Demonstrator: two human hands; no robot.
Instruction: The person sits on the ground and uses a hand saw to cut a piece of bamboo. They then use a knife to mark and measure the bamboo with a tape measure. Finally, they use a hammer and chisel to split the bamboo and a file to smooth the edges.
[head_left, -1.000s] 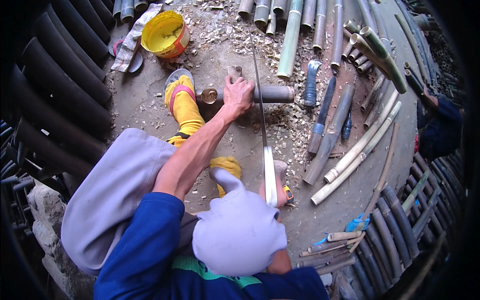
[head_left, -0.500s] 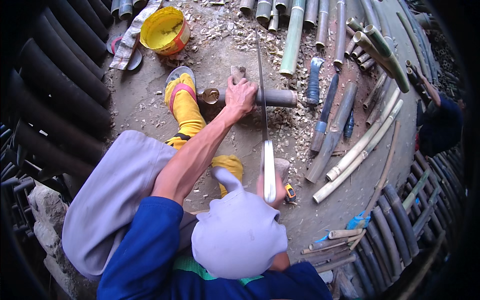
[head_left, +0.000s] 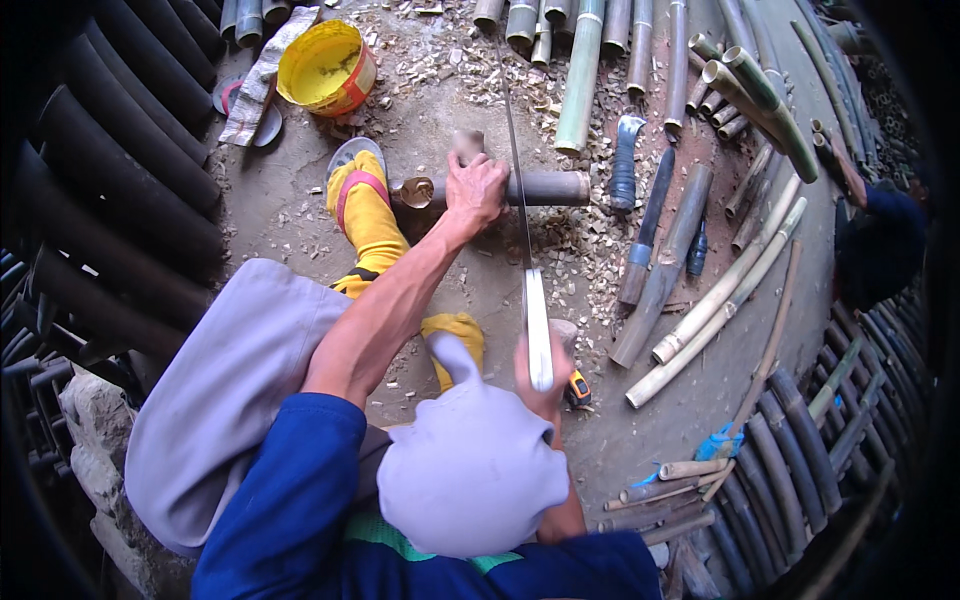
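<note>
A dark bamboo tube [head_left: 555,188] lies crosswise on the ground, with a notched opening near its left end. My left hand [head_left: 477,192] is closed over it from above, pressing it down. Just past those fingers a short brown piece [head_left: 467,146] sticks up, blurred; I cannot tell if the hand grips it. A long saw [head_left: 518,165] crosses the tube right beside my left hand, its blade pointing away. My right hand [head_left: 538,385], smeared by motion, is wrapped round the saw's white handle [head_left: 538,335]. My yellow-socked foot [head_left: 365,210] in a flip-flop rests against the tube's left end.
A yellow bucket [head_left: 325,70] stands at the far left. Right of the tube lie a wrapped-handle tool [head_left: 625,165], a long knife [head_left: 648,225] and bamboo lengths [head_left: 735,285]. A tape measure [head_left: 578,390] sits near my right hand. Another person [head_left: 880,235] is at the right edge.
The saw and my right hand have shifted slightly away from me along the cut line. My left hand stays on the tube, while the short piece beyond it has become blurred.
</note>
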